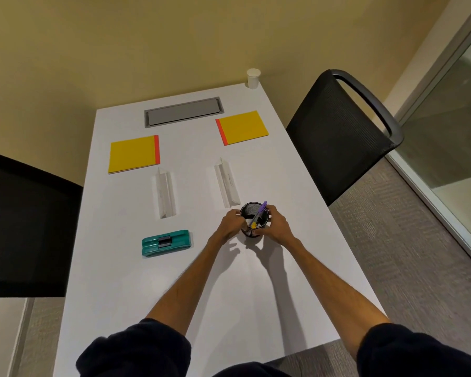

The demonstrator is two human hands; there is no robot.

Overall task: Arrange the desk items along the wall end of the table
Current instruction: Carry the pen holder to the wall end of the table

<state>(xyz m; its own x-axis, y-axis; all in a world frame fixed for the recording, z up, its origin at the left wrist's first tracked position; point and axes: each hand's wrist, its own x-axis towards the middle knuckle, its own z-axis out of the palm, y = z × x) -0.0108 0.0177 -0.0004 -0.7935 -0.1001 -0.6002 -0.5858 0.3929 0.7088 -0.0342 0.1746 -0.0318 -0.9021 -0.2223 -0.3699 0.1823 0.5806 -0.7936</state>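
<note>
Black mesh pen cup [250,212] with a purple marker [261,210] inside stands mid-table toward the right edge. Left hand [232,223] and right hand [277,227] curl round its sides. Likely early: only left yellow notepad [132,155] and right yellow notepad [242,127] lie near the wall end. Cup, teal plastic eraser [166,242], left white folded card [165,193] and right white folded card [227,186] sit short of it.

I grip the mesh pen cup [253,224] with my left hand [230,223] and right hand [276,227], near the table's [174,281] right edge.
</note>
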